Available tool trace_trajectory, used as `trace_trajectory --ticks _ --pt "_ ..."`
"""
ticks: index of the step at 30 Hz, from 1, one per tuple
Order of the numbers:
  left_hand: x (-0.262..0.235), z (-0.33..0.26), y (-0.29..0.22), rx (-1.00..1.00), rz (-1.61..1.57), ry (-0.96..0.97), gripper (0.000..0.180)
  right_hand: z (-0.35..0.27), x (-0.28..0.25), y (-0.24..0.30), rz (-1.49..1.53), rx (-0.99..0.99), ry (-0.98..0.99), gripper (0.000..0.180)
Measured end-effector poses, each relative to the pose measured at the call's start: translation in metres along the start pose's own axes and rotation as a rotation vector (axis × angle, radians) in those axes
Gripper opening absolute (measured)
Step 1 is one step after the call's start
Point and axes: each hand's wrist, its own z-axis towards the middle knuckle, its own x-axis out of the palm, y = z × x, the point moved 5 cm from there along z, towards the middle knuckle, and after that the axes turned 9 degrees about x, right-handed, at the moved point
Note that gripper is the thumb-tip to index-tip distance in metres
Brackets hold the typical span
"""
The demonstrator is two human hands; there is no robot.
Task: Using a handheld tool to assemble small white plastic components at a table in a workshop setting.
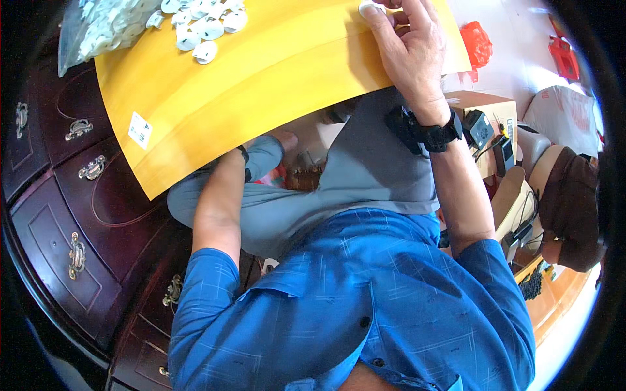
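My right hand (414, 42) is at the far right part of the yellow tabletop (274, 91). Its thumb and curled fingers close on a small white round piece (369, 6), partly cut off by the upper edge of the view. Toward the far left lies a loose pile of similar white plastic discs (210, 29) with raised tabs. Beside the pile, a clear plastic bag (107, 32) is full of more such pieces. My left forearm (218, 199) reaches under the tabletop's near edge, which hides the left hand, so its fingers do not show.
Dark wooden drawers (72, 215) with metal handles stand on the left. To the right are a cardboard box (486, 104) with black adapters (479, 128) and cords, a red plastic bag (476, 44) and a white sack (562, 114). My legs (274, 212) are below the tabletop.
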Motion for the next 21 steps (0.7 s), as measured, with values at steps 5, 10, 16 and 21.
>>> trace_trajectory --ticks 5,10,16,21 --pt "-0.007 -0.008 -0.013 -0.018 -0.027 0.004 0.047 -0.001 0.0 -0.008 -0.005 -0.067 -0.028 0.011" --pt "-0.015 -0.024 -0.033 -0.025 -0.044 -0.001 0.046 -0.001 -0.006 -0.002 0.004 -0.044 -0.026 0.012" --pt "-0.038 -0.047 -0.055 -0.049 -0.067 -0.044 0.046 0.0 -0.004 -0.01 -0.138 -0.13 -0.035 0.019" --pt "-0.053 -0.077 -0.072 -0.131 -0.244 0.005 0.039 0.002 -0.005 -0.016 -0.102 -0.126 -0.041 0.017"
